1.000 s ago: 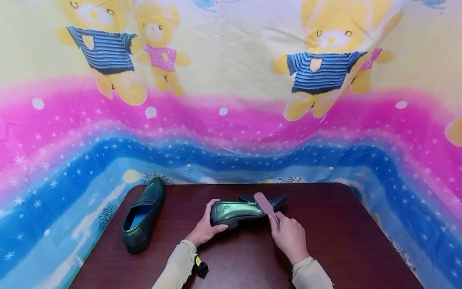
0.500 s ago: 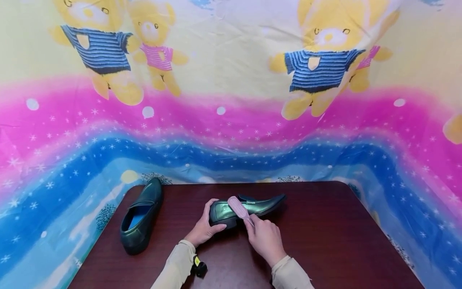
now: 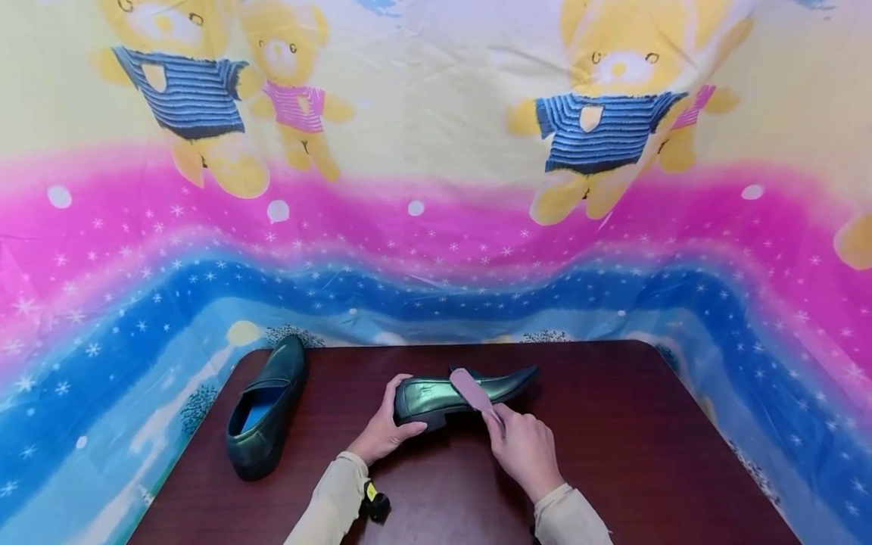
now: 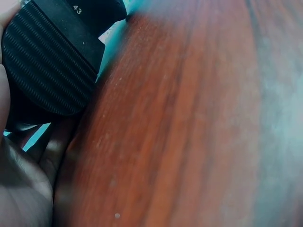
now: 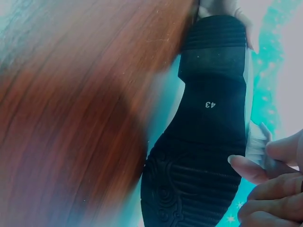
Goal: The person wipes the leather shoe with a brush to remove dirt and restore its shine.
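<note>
A dark green loafer [image 3: 429, 400] lies tilted at mid-table in the head view, toe to the right. My left hand [image 3: 383, 433] grips its heel, thumb on the near side. The black sole [image 5: 208, 109], marked 43, faces the right wrist camera; its ridged heel [image 4: 47, 61] fills a corner of the left wrist view. My right hand [image 3: 527, 450] holds a pink brush [image 3: 471, 390] by its handle. The brush head lies across the loafer's upper side near the middle, and white bristles [image 5: 257, 143] show against the shoe's edge in the right wrist view.
A second green loafer [image 3: 267, 409] with a blue insole stands on the left of the dark red-brown table [image 3: 633, 446]. Behind the table hangs a cloth [image 3: 436, 295] printed with bears and snowflakes. A small black device [image 3: 377, 503] is at the left cuff.
My right hand has brushed leftward along the loafer toward the heel, then come partway back right. The left hand keeps its grip on the heel, and the shoe has hardly moved.
</note>
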{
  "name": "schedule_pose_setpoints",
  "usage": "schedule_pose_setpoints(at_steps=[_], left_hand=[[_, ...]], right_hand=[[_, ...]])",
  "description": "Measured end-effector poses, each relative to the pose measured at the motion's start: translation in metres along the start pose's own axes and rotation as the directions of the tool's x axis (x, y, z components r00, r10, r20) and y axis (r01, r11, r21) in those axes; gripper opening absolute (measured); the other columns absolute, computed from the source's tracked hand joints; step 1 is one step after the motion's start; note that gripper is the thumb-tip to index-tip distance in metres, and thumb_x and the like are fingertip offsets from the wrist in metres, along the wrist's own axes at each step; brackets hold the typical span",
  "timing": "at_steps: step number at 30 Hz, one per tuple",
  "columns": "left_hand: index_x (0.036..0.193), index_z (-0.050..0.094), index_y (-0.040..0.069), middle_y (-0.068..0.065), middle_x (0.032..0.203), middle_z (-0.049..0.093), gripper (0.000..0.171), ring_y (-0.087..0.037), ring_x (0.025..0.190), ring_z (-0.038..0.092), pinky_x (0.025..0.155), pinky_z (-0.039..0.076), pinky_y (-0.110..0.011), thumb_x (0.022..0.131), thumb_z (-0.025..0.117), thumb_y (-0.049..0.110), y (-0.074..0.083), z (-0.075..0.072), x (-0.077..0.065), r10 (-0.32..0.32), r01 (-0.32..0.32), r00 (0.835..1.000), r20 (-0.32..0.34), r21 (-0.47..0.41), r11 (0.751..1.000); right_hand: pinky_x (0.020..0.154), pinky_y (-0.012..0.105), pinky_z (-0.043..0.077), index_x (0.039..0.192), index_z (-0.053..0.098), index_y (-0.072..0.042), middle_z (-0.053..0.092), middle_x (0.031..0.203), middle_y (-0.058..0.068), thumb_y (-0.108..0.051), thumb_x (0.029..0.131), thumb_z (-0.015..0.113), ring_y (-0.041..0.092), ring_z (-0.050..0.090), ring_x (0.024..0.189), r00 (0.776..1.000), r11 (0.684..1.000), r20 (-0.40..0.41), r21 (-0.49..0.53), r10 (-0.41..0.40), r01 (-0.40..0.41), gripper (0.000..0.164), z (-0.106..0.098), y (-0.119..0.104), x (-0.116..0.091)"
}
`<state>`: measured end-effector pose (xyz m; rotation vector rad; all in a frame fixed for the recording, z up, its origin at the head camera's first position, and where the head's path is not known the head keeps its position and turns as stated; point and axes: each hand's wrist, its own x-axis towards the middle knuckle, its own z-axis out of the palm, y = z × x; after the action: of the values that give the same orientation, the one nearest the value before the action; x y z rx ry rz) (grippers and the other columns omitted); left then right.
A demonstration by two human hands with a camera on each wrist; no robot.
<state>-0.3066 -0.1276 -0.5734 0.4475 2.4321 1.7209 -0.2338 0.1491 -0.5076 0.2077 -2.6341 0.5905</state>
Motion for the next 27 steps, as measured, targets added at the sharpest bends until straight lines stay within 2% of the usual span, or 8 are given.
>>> schedule_pose_setpoints(at_steps=[10,14,18,23,27], left_hand=[[0.158,0.023,0.035,-0.011,0.148,0.047,0.094,-0.027,0.120,0.057,0.102,0.045,-0.041,0.087,0.085,0.032,0.000,0.000,0.000,0.011,-0.011,1.000,-0.004,0.002,1.000],[0.159,0.023,0.032,-0.012,0.147,0.048,0.095,-0.027,0.119,0.058,0.101,0.045,-0.042,0.087,0.085,0.031,0.000,-0.001,0.001,0.011,-0.011,1.000,-0.003,0.000,1.000],[0.158,0.024,0.035,-0.012,0.148,0.048,0.094,-0.027,0.119,0.058,0.102,0.045,-0.043,0.087,0.085,0.029,0.000,-0.001,0.001,0.012,-0.012,1.000,0.001,-0.011,1.000],[0.157,0.024,0.037,-0.011,0.148,0.047,0.094,-0.027,0.120,0.057,0.102,0.045,-0.042,0.087,0.085,0.028,-0.001,-0.001,0.002,0.018,-0.018,1.000,0.001,-0.015,1.000],[0.157,0.022,0.038,-0.011,0.149,0.046,0.094,-0.027,0.121,0.057,0.102,0.045,-0.042,0.087,0.084,0.032,0.000,-0.002,0.002,0.013,-0.012,1.000,0.013,-0.016,1.000]], right_hand=[[0.044,0.034,0.033,0.085,0.067,-0.019,0.044,0.052,-0.007,-0.028,0.095,0.074,0.018,0.046,0.046,0.998,1.000,-0.057,-0.022,-0.004,0.002,0.015,-0.001,0.011,-0.001],[0.045,0.034,0.034,0.090,0.070,-0.017,0.046,0.053,-0.005,-0.030,0.098,0.070,0.017,0.044,0.048,0.999,0.999,-0.007,-0.009,0.051,-0.051,0.016,-0.008,0.017,0.003],[0.046,0.034,0.036,0.100,0.074,-0.013,0.051,0.056,-0.003,-0.031,0.100,0.068,0.017,0.045,0.050,0.993,0.994,0.047,0.000,0.109,-0.109,0.018,-0.014,0.023,0.006],[0.046,0.035,0.037,0.104,0.075,-0.013,0.055,0.058,-0.002,-0.032,0.100,0.068,0.017,0.047,0.052,0.990,0.992,0.064,-0.011,0.123,-0.122,0.020,-0.018,0.026,0.008],[0.047,0.033,0.035,0.104,0.073,-0.014,0.050,0.056,-0.004,-0.033,0.102,0.065,0.016,0.045,0.051,0.990,0.993,0.070,-0.012,0.121,-0.120,0.021,-0.021,0.026,0.009]])
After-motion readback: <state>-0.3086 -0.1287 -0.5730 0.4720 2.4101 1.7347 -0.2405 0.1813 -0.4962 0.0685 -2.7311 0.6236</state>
